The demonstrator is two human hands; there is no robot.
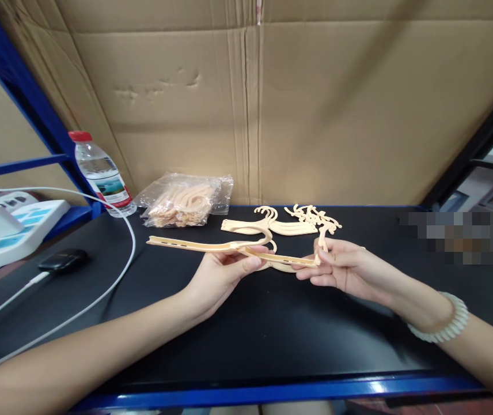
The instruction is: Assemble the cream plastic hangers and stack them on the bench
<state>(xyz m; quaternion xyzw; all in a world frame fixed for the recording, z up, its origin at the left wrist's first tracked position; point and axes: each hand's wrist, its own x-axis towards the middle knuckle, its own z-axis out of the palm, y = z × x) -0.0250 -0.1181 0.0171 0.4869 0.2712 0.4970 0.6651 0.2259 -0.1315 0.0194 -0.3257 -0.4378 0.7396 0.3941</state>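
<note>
The left hand (220, 279) and the right hand (345, 262) met at one peach-coloured hanger (194, 246), which we saw held above the black tabletop (246, 346), its slotted side towards us. The left thumb and fingers were closed in a pinch near the hanger's middle; the right thumb and forefinger were pinched around a small curved piece (323, 235) at the hanger's right end, the lower fingers loosely spread. Whether this piece was joined to the bar we could not tell. We judged slippage the chief hazard: since the left grip bore on a short stretch only, a push at the far end could have turned the hanger between the fingers. Pressing the piece askew might have bent or cracked the thin bar, and too light a pinch could have let the piece drop. Just beyond the fingers we noted a second hanger (284, 268), on which a dropped part might have caught; farther back lay stacked hangers (292, 229) and a heap of loose pieces (315, 215), where a stray one could have been lost.
</note>
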